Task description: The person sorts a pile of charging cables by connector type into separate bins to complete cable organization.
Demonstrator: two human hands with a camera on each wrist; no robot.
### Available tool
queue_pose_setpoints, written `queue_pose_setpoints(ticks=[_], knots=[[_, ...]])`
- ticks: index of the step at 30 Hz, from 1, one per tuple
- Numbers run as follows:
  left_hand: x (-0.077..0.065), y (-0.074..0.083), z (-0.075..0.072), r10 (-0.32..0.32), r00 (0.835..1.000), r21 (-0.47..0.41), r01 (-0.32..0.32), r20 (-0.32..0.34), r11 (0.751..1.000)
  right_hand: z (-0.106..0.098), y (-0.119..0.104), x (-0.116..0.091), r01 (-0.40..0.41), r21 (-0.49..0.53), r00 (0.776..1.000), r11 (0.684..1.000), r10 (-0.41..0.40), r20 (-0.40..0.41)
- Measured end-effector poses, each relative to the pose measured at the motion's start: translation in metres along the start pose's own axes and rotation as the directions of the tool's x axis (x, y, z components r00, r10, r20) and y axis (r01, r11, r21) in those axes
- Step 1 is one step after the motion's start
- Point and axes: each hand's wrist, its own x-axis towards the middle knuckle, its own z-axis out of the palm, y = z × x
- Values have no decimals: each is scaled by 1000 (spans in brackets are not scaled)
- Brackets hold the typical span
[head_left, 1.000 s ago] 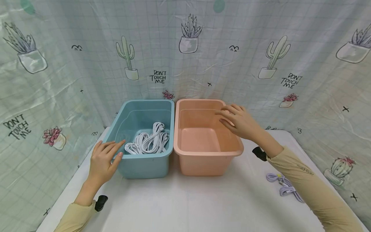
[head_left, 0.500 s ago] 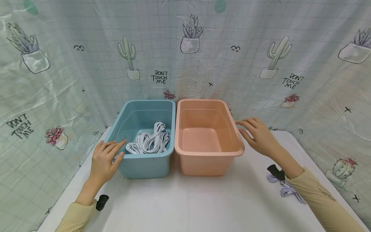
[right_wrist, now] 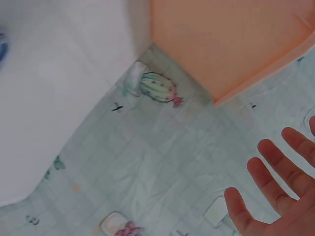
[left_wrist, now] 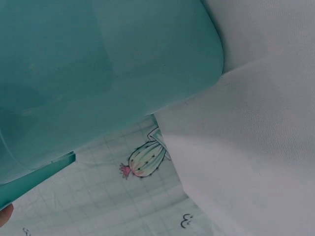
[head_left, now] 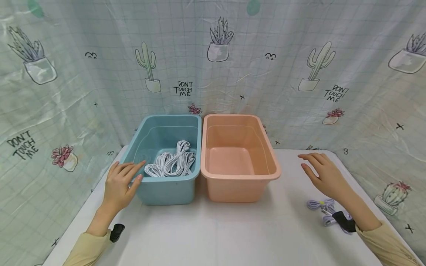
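In the head view, my left hand [head_left: 119, 186] rests at the front left corner of a blue plastic bin [head_left: 163, 192], its fingers lying loosely over the rim. Inside that bin lie several bundles of white cable [head_left: 173, 162]. The left wrist view mostly shows the bin's outer wall [left_wrist: 113, 64], with one fingertip [left_wrist: 6, 215] at the rim. My right hand [head_left: 327, 175] hovers over the table to the right, fingers relaxed and spread, holding nothing. Just below its wrist lie bundles of lilac cable [head_left: 321, 204], partly hidden by the black wrist strap [head_left: 344, 221].
A peach-coloured bin [head_left: 229, 188] stands right beside the blue one, with nothing visible inside. Both stand on a white table [head_left: 213, 236]. A cactus-printed curtain [head_left: 283, 74] rises behind and at both sides.
My right hand has moved from over the peach bin's right rim, rightward and toward me, to above the table near the lilac cables. The left hand stays at the blue bin.
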Motion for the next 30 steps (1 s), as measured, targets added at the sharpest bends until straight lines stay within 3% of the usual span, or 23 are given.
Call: queue_pose_setpoints(ticks=[7,14,23,30], knots=[[-1,1,0,-5,1000,0,5,2,1000,3,17,-30,38,-45,999,998,-38,-8],[-2,1,0,-10,1000,7,10,5,1000,13,31,-58,43,-116,999,992,-40,35],[-1,1,0,-8,1000,1,8,-1,1000,31,53,-86,143,-227,990,963,-140,30],[0,0,1,-4,1000,-8,4,-11,1000,39,60,-102,131,-261,989,956,-110,96]])
